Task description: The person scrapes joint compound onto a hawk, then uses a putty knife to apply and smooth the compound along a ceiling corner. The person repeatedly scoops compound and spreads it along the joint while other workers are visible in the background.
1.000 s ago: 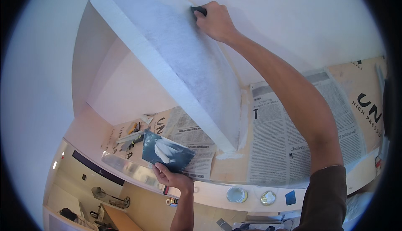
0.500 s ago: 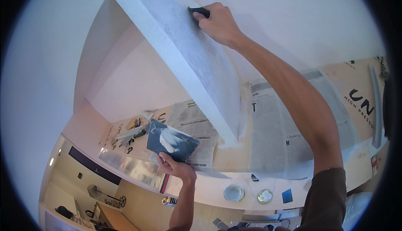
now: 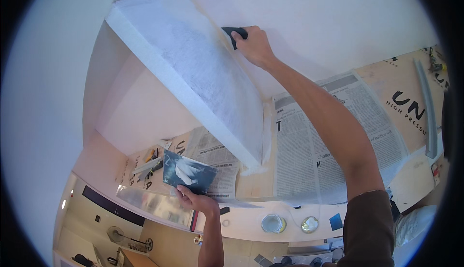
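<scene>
My right hand (image 3: pixel 255 47) grips a small black flat scraper (image 3: pixel 237 33). Its blade is at the seam where a white-coated upright panel (image 3: pixel 193 66) meets the pale wall (image 3: pixel 309 20); whether it touches cannot be told. Streaky white filler covers the panel's face, and a yellowish line runs along the seam. Lower down, my left hand (image 3: pixel 197 203) holds a dark rectangular board (image 3: pixel 201 184) by its near edge, thumb on top. A lump of white filler (image 3: pixel 185 171) lies on that board. My left fingers are mostly under it.
Newspaper sheets (image 3: pixel 314 146) cover the wooden surface on both sides of the panel's foot. Several hand tools (image 3: pixel 151 165) lie at the left. A long grey strip (image 3: pixel 425 107) rests at the right. Below are a glass jar (image 3: pixel 273 223), a round lid-like item (image 3: pixel 310 224) and a blue square (image 3: pixel 336 221).
My right hand and the scraper have moved off the panel's face to the seam by the wall. The view has shifted. My left hand still holds the board.
</scene>
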`<state>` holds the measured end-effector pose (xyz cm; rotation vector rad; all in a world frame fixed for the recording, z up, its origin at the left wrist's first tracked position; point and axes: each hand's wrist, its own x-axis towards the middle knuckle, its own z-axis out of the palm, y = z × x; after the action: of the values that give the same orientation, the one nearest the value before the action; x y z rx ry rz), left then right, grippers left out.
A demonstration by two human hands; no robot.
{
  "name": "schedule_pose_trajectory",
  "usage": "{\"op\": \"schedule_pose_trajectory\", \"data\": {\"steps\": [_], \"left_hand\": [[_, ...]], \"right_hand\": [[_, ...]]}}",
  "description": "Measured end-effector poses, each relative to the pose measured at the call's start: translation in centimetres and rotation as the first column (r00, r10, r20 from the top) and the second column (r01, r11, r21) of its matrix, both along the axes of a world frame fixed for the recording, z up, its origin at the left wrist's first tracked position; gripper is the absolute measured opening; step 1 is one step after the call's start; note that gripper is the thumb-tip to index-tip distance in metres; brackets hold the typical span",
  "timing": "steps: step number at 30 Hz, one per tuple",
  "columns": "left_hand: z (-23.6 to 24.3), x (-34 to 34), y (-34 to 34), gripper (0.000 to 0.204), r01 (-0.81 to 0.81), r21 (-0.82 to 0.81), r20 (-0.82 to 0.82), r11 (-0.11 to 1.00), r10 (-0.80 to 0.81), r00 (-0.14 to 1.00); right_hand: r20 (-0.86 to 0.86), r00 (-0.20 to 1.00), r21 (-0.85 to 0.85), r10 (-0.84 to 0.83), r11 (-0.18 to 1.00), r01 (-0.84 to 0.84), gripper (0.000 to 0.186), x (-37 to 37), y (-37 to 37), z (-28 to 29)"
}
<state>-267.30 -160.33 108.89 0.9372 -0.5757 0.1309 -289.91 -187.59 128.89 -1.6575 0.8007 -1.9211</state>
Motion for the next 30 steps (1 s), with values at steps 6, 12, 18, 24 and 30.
{"op": "schedule_pose_trajectory", "data": {"steps": [6,12,18,24,30], "left_hand": [[0.3,0.0,0.2,0.05,-0.002,-0.006,0.037,1.0,0.003,0.999],[0.1,0.3,0.3,0.047,-0.011,0.018,0.055,1.0,0.01,0.998],[0.5,-0.8,-0.5,0.042,0.001,-0.018,0.088,1.0,0.001,0.996],[1.2,-0.8,0.2,0.043,-0.018,0.015,0.04,1.0,0.018,0.999],[0.1,0.4,0.2,0.047,-0.023,0.051,0.062,0.998,0.019,0.998]], "right_hand": [[-0.042,0.999,-0.067,0.028,0.997,-0.031,0.028,1.4,-0.6,0.3],[-0.031,0.999,-0.077,0.039,0.996,-0.041,0.025,2.2,0.0,0.7],[-0.066,0.996,-0.126,0.068,0.989,-0.076,0.024,1.0,3.6,1.3],[-0.08,0.995,-0.095,0.067,0.993,-0.075,0.029,-2.7,5.9,1.2],[-0.084,0.995,-0.034,-0.047,0.998,0.044,0.034,-1.7,0.2,-2.1]]}}
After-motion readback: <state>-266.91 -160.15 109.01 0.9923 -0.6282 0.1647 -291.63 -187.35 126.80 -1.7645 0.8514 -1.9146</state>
